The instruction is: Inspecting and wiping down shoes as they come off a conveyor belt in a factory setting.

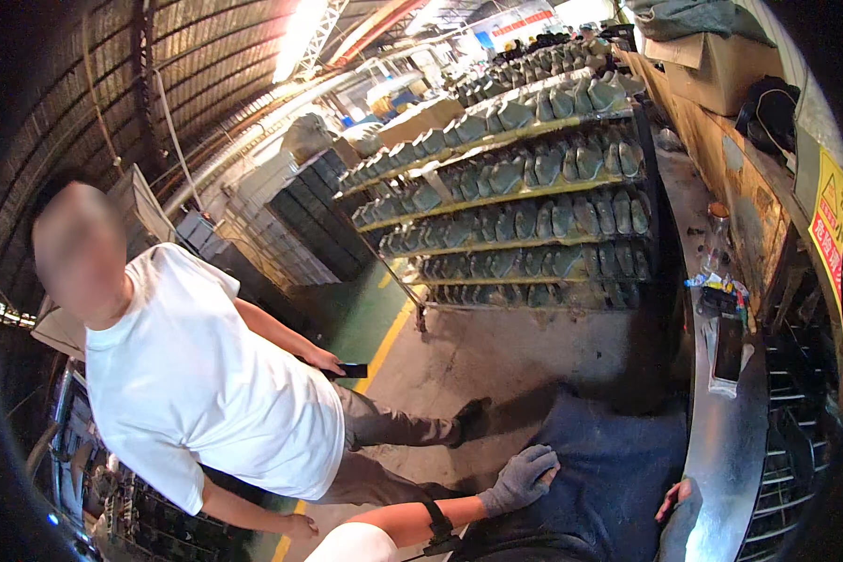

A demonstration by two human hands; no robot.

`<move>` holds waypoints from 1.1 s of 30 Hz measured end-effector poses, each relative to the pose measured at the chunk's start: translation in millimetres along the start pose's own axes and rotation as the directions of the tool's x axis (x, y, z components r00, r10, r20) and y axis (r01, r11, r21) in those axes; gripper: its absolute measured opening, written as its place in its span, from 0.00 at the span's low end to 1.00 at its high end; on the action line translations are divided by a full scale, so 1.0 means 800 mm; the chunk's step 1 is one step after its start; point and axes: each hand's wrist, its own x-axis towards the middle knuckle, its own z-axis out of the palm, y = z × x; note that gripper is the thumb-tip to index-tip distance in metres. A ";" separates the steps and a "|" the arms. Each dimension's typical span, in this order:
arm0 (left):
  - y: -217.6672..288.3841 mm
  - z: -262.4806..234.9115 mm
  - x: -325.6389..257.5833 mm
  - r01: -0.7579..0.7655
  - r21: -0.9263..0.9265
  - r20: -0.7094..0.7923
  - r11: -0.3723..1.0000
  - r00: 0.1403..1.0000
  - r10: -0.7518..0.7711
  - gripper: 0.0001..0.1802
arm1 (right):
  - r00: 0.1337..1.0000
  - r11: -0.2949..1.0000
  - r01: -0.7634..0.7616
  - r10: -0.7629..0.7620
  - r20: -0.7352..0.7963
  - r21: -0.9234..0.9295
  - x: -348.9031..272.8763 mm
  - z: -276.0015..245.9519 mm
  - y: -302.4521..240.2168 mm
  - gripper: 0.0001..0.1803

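Left hand (523, 478), grey glove, lower centre: forearm comes in from the bottom edge, palm down, fingers spread open and flat on dark blue cloth (609, 468). Right hand (674, 495) at lower right, bare, mostly hidden behind the metal bench (735, 440) edge; can't tell its fingers' state. Coworker in white shirt (197, 375) at left holds a phone (351, 370). Racks (525, 197) of grey parts upper centre.

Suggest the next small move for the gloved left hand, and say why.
Probably lift the left hand off the dark blue trouser leg and bring it toward the metal bench edge. The gloved hand lies flat on the leg and holds nothing, while the right hand, only partly visible, is already at the bench edge.
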 end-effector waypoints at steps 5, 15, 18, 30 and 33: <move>-0.003 -0.040 -0.050 0.188 0.279 -0.038 0.942 0.982 -0.185 0.10 | 0.856 0.829 0.516 -0.495 0.147 -0.217 -0.184 0.357 -0.208 0.24; 0.033 -0.022 -0.036 0.100 0.241 -0.022 0.965 0.995 -0.098 0.14 | 0.601 0.420 -0.018 -0.721 0.345 0.907 -0.163 0.251 -0.180 0.43; 0.026 -0.017 -0.047 0.134 0.260 -0.018 0.956 0.991 -0.134 0.14 | 0.676 0.479 0.027 -0.655 0.337 0.878 -0.189 0.264 -0.204 0.45; 0.017 -0.023 -0.044 0.086 0.154 0.000 0.984 0.996 -0.087 0.12 | 0.488 0.597 -0.120 -0.660 0.571 0.793 -0.173 0.262 -0.218 0.35; 0.020 -0.028 -0.047 0.100 0.158 0.006 0.982 0.995 -0.102 0.13 | 0.527 0.651 -0.060 -0.623 0.578 0.757 -0.172 0.262 -0.216 0.35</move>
